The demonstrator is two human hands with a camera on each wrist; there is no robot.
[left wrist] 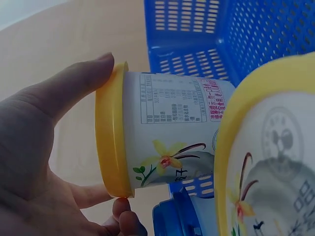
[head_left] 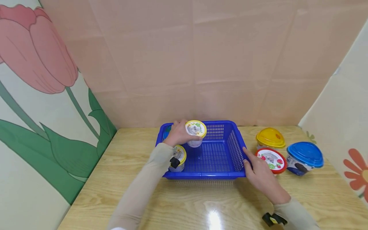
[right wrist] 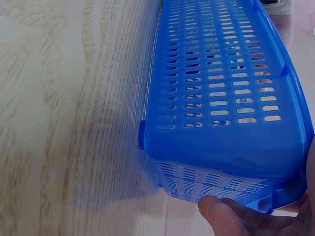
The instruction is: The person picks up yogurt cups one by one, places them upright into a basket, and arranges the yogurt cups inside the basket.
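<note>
My left hand (head_left: 181,133) holds a small white tub (head_left: 196,129) by its yellow-rimmed lid, over the left half of a blue plastic basket (head_left: 201,175). In the left wrist view, thumb and fingers pinch opposite sides of the lid of this tub (left wrist: 167,125), which is printed with a vanilla flower. A second yellow-lidded tub (head_left: 180,154) stands in the basket's near left corner, under my left wrist. Partly hidden behind the left hand is a blue-lidded tub (left wrist: 172,216). My right hand (head_left: 260,174) grips the basket's right rim near the front corner.
Right of the basket stand a tub with a yellow lid (head_left: 271,138), one with a red-rimmed lid (head_left: 271,160) and a larger one with a blue lid (head_left: 305,156). The wooden table (head_left: 120,166) meets a pinkish-brown backdrop (head_left: 195,64) behind the basket.
</note>
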